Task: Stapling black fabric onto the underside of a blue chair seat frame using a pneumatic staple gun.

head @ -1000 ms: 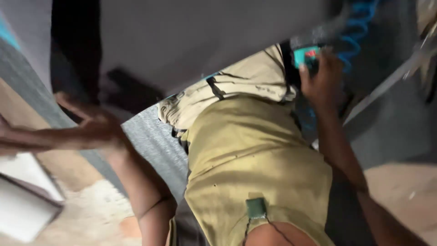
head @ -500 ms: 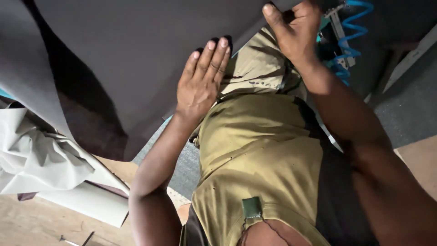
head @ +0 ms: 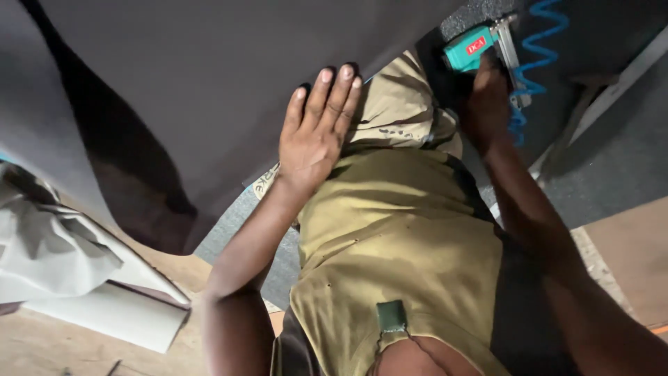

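1. Fabric [head: 209, 83], a large grey sheet, filled the upper left, with crumpled pale sheeting [head: 62, 257] lying below it on the floor.
2. Left hand [head: 316, 136] had slid lower on the sheet and lay flat, fingers spread, pressing its edge down.
3. Right hand [head: 487, 104] had left the sheet and closed its grip around a teal pneumatic stapler [head: 480, 45], trailing a blue coiled hose [head: 539, 49]; fastening looked imminent.
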